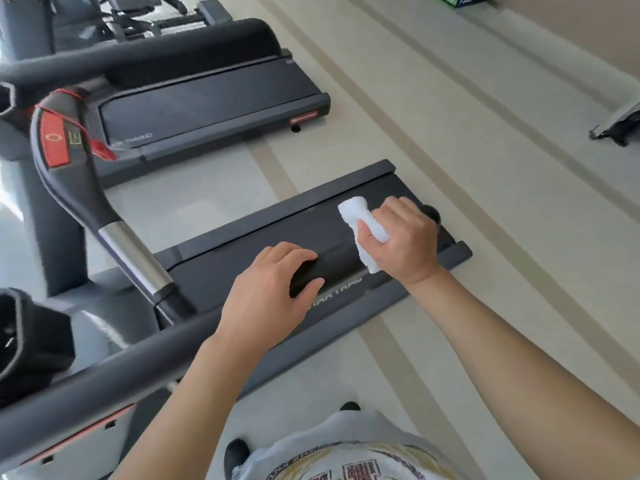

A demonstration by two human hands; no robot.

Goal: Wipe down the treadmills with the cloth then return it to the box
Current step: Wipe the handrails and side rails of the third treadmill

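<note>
A pale gym floor [485,188] with darker stripes lies under two treadmills. The white cloth [360,220] is bunched in the right hand [401,240], whose fingers and thumb curl round it, pressing it against the black handrail [332,268] of the near treadmill [270,233]. Just beside that grip, further along the same rail, the left hand [270,292] clasps the bar, thumb beneath and fingers over the top. Beyond the cloth, well apart, stands the second treadmill [207,98]. A green box [457,0] sits far off by the wall.
</note>
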